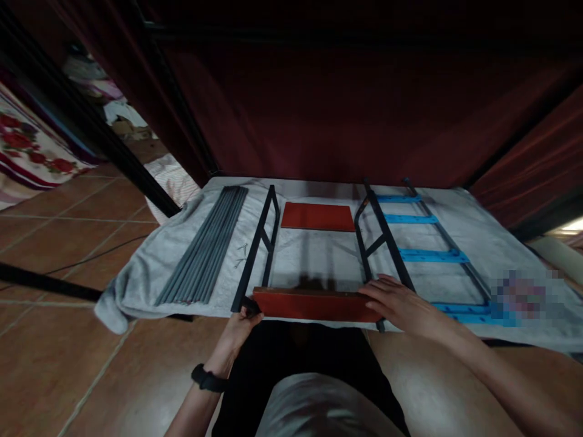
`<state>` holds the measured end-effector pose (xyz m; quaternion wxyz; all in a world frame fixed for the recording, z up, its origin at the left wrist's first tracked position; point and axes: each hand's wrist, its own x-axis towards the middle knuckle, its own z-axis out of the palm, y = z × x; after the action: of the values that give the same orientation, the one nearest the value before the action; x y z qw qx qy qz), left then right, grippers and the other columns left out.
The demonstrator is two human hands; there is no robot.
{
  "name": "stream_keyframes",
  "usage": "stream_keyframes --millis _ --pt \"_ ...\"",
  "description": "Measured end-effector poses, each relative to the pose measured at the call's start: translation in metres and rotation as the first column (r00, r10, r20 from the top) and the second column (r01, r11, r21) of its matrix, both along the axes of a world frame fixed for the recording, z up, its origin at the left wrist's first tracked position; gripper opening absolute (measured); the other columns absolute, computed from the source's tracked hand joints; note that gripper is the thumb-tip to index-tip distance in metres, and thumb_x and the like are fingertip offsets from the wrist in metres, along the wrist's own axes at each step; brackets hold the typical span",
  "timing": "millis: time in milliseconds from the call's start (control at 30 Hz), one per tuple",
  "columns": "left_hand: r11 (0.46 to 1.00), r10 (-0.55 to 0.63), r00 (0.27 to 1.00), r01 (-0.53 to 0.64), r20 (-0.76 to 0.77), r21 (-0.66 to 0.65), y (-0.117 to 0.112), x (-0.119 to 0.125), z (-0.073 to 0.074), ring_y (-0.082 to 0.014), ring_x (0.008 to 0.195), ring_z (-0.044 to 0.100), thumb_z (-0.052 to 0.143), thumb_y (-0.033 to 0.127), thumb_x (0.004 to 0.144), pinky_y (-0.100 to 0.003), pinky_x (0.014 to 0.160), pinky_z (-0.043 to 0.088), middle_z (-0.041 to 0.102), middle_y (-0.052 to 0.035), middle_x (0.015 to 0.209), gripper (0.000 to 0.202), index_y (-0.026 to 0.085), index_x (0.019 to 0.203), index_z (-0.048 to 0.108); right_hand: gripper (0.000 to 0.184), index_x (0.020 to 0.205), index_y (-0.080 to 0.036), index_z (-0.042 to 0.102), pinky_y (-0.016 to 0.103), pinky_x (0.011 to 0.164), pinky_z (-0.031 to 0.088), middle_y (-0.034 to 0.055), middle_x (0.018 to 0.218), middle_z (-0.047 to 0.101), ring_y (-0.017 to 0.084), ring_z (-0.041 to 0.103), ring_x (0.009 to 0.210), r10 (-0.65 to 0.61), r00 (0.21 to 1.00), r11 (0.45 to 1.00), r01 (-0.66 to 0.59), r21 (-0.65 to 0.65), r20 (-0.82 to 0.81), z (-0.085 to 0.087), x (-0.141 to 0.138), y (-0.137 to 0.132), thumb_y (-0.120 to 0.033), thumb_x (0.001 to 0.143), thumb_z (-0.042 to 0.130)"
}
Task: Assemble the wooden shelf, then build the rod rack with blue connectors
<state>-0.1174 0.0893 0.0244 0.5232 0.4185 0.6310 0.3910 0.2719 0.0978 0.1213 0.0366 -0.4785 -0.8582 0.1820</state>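
Observation:
A red board (314, 305) stands on its long edge at the near side of the bed, between two black metal side frames. My left hand (243, 326) is closed around the board's left end, where it meets the foot of the left frame (256, 252). The hidden fingers may also touch that frame. At the other end, my right hand (395, 301) lies with fingers stretched over the board's top corner, beside the right frame (386, 233). Its thumb is out of sight. A second red board (317, 216) lies flat farther back.
Grey tubes (204, 246) lie in a bundle at left, near small metal pieces (241, 255). Blue slats (432, 255) joined to dark rails lie at right, beside a blurred patch. A grey blanket (136, 279) covers the surface. Dark red curtains (328, 109) hang behind.

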Motion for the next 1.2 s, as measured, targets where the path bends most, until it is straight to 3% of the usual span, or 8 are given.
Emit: stream_keyframes --millis 100,267,400,533,633,833,967,1200 --pt "0.999 -0.004 1.000 0.004 -0.025 0.033 -0.003 0.003 -0.004 -0.0280 0.105 0.066 0.070 0.030 0.065 -0.042 0.097 0.049 0.074 -0.0104 0.108 0.041 0.014 0.102 0.068 0.033 0.122 -0.033 0.064 0.057 0.119 0.016 0.0049 0.123 0.067 0.024 0.056 0.123 -0.029 1.000 0.988 0.027 0.150 0.009 -0.006 -0.001 -0.016 -0.031 0.098 0.042" --pt "0.996 0.000 0.983 0.016 -0.181 0.089 -0.004 0.007 -0.009 -0.0279 0.108 0.064 0.067 0.025 0.067 -0.043 0.103 0.044 0.073 -0.0098 0.110 0.039 0.014 0.105 0.066 0.030 0.117 -0.035 0.066 0.069 0.115 0.003 0.0052 0.130 0.063 0.032 0.047 0.132 -0.206 0.978 0.922 0.182 0.343 0.035 -0.019 0.000 -0.039 -0.041 0.097 0.044" --pt "0.995 -0.023 0.986 0.039 -0.165 0.093 -0.005 0.007 -0.011 -0.0263 0.103 0.066 0.064 0.023 0.070 -0.040 0.097 0.048 0.074 -0.0085 0.104 0.033 0.014 0.101 0.067 0.035 0.115 -0.037 0.066 0.071 0.109 0.019 0.0058 0.136 0.059 0.034 0.052 0.126 -0.278 0.960 0.906 0.253 0.340 0.026 -0.026 0.008 -0.047 -0.047 0.098 0.038" --pt "0.987 -0.062 0.981 0.088 -0.183 0.135 -0.005 0.007 -0.012 -0.0247 0.097 0.067 0.061 0.019 0.071 -0.038 0.092 0.050 0.073 -0.0068 0.097 0.024 0.015 0.094 0.066 0.036 0.117 -0.033 0.065 0.055 0.103 0.043 0.0075 0.136 0.058 0.028 0.060 0.119 -0.250 0.967 0.938 0.254 0.236 -0.045 -0.028 0.011 -0.047 -0.046 0.099 0.037" --pt "0.985 -0.051 0.978 0.082 -0.200 0.149 -0.004 0.008 -0.010 -0.0239 0.093 0.066 0.061 0.016 0.070 -0.038 0.091 0.050 0.072 -0.0058 0.093 0.023 0.014 0.092 0.066 0.036 0.117 -0.030 0.065 0.044 0.098 0.050 0.0079 0.129 0.063 0.025 0.063 0.114 -0.263 0.960 0.942 0.277 0.188 -0.096 -0.028 0.008 -0.045 -0.044 0.100 0.037" --pt "0.983 -0.030 0.963 0.076 -0.268 0.165 -0.007 0.011 -0.005 -0.0253 0.103 0.063 0.060 0.011 0.070 -0.039 0.098 0.046 0.069 -0.0095 0.105 0.034 0.012 0.104 0.064 0.037 0.123 -0.031 0.062 0.056 0.109 0.035 0.0056 0.127 0.065 0.027 0.060 0.118 -0.208 0.978 0.936 0.203 0.288 -0.012 -0.026 0.004 -0.045 -0.046 0.099 0.039" --pt "0.978 -0.039 0.963 0.092 -0.265 0.187 -0.009 0.011 -0.012 -0.0264 0.109 0.061 0.059 0.010 0.072 -0.041 0.099 0.047 0.068 -0.0103 0.112 0.040 0.014 0.111 0.062 0.040 0.126 -0.028 0.062 0.054 0.108 0.036 0.0063 0.142 0.054 0.029 0.052 0.128 -0.169 0.985 0.939 0.152 0.309 0.030 -0.025 0.006 -0.045 -0.048 0.098 0.039" --pt "0.966 -0.050 0.963 0.115 -0.266 0.233 -0.015 0.005 -0.018 -0.0282 0.116 0.058 0.058 0.010 0.074 -0.046 0.105 0.042 0.066 -0.0123 0.119 0.043 0.016 0.117 0.061 0.044 0.133 -0.033 0.056 0.060 0.108 0.031 0.0043 0.142 0.055 0.030 0.054 0.126 -0.142 0.982 0.931 0.090 0.354 0.123 -0.033 0.011 -0.042 -0.051 0.098 0.036"
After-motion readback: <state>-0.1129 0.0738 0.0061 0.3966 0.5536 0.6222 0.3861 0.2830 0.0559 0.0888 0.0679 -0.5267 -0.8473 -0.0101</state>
